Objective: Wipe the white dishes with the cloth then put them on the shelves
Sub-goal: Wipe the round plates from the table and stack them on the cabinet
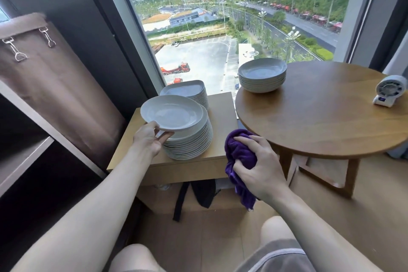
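At the bottom of the frame a seated person's knees show. Above them the right hand has its fingers curled tight round a bunched purple cloth, one end hanging loose. Left of centre, the left hand pinches the near rim of a white plate, thumb on top and fingers beneath. The plate sits askew on top of a tall stack of round plates on the low desk.

The step in hand looks like taking the next dish to wipe. The next move calls for bringing plate and cloth together, then reaching for the dark shelves at far left; what they hold is lost in shadow.

Further back stand a stack of squarish plates and, on the round desk, bowls nested one inside another. A small fan sits at the right edge.
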`<state>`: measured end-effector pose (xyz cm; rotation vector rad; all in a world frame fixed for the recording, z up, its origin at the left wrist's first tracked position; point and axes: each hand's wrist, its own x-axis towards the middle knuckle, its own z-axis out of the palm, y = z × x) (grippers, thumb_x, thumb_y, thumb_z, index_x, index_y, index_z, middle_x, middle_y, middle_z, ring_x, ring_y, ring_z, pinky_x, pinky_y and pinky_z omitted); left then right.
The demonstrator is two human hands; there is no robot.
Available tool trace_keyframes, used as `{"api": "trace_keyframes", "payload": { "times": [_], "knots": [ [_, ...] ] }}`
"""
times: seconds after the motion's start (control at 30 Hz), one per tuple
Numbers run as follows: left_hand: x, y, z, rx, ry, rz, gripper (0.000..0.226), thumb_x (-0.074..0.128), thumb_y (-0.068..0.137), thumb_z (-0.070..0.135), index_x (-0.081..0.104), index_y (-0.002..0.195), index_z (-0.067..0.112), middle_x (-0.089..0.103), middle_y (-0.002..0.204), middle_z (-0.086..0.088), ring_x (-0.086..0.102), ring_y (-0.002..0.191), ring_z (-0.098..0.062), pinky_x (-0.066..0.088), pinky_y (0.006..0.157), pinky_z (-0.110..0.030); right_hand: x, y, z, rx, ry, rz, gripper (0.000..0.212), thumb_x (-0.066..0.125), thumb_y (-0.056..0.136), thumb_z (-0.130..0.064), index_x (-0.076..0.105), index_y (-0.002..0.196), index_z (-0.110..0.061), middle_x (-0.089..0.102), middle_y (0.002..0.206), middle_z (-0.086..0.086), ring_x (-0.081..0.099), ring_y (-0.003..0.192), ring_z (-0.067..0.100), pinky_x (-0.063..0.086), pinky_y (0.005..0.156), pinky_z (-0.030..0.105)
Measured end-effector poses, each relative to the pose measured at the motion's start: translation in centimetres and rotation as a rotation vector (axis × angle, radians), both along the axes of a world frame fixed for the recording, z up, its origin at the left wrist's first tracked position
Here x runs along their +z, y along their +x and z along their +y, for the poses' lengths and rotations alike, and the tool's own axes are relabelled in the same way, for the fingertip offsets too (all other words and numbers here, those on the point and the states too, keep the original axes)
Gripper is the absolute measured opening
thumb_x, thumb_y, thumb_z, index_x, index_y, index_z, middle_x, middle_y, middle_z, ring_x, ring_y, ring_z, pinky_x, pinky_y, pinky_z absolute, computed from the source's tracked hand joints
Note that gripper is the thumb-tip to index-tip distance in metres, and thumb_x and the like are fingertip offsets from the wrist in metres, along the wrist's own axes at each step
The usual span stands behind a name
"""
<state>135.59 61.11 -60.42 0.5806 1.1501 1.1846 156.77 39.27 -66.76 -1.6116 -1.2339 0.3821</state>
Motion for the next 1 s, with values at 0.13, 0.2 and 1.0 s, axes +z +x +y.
{"api": "trace_keyframes", "payload": {
  "times": [0.13,0.2,1.0],
  "knots": [
    [0.0,0.2,0.4,-0.030,-0.001,0.039,0.049,0.045,0.088,-0.020,0.054,0.132,0.000,0.056,0.130,-0.022,0.059,0.120,-0.040,0.064,0.059,-0.051,-0.2,-0.2,0.0,0.024,-0.002,0.006,0.055,0.065,0.076,-0.040,0.062,0.132,-0.038,0.049,0.132,-0.018,0.047,0.120,0.000,0.027,0.092,-0.003],
    [-0.1,0.3,0.7,-0.031,-0.009,0.061,0.048,0.044,0.088,-0.021,0.054,0.131,-0.002,0.056,0.130,-0.022,0.059,0.119,-0.042,0.064,0.062,-0.052,-0.3,-0.3,0.0,0.033,-0.006,0.008,0.055,0.065,0.076,-0.040,0.062,0.132,-0.038,0.048,0.132,-0.020,0.047,0.119,-0.001,0.028,0.091,-0.002],
    [-1.6,-0.4,0.5,-0.147,-0.030,0.744,0.039,0.056,0.095,0.003,0.057,0.134,0.000,0.069,0.118,-0.017,0.069,0.093,-0.025,0.056,0.051,-0.029,-0.4,-0.4,0.0,0.050,-0.039,0.016,0.057,0.065,0.076,-0.042,0.061,0.133,-0.038,0.049,0.135,-0.018,0.050,0.122,0.006,0.042,0.104,0.026]
  ]
}}
